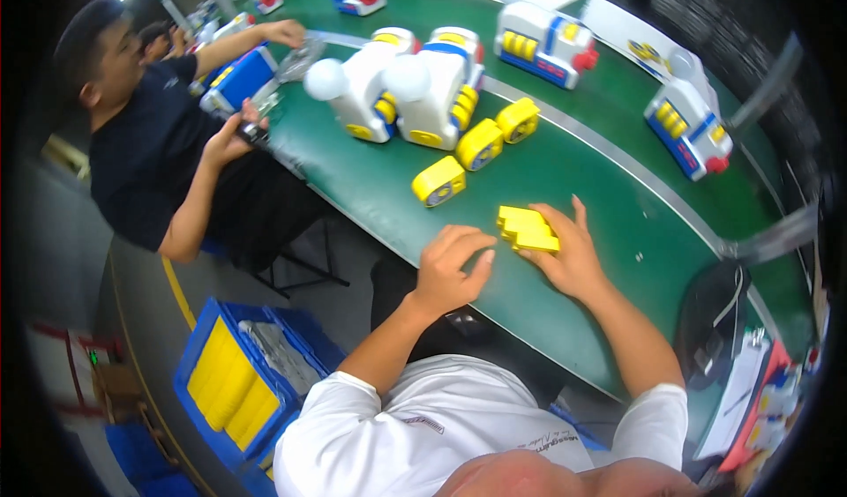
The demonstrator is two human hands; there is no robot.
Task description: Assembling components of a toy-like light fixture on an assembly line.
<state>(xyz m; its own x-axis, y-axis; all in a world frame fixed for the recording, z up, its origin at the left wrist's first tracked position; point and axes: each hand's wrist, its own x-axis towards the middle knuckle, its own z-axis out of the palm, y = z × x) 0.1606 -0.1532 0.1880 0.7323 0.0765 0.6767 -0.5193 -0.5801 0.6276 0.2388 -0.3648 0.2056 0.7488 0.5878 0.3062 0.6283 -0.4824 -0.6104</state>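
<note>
My right hand [566, 248] is closed around a small stack of yellow plastic pieces [528, 230], just above the green worktop or resting on it; I cannot tell which. To the left, my left hand [454, 269] hovers by the table edge with bent fingers, thumb apart and nothing visible in it. Beyond both hands, three yellow rounded blocks with dark round faces stand in a slanting row: a near one [438, 182], a middle one [481, 145] and a far one [518, 120].
Behind the blocks stand two white toy-like machines [441, 91] with white balls. Similar machines [544, 45] [688, 128] sit beyond a grey strip. A co-worker [150, 135] sits at left. A blue crate [198, 356] with yellow pieces stands below; a dark round base [710, 321] is at right.
</note>
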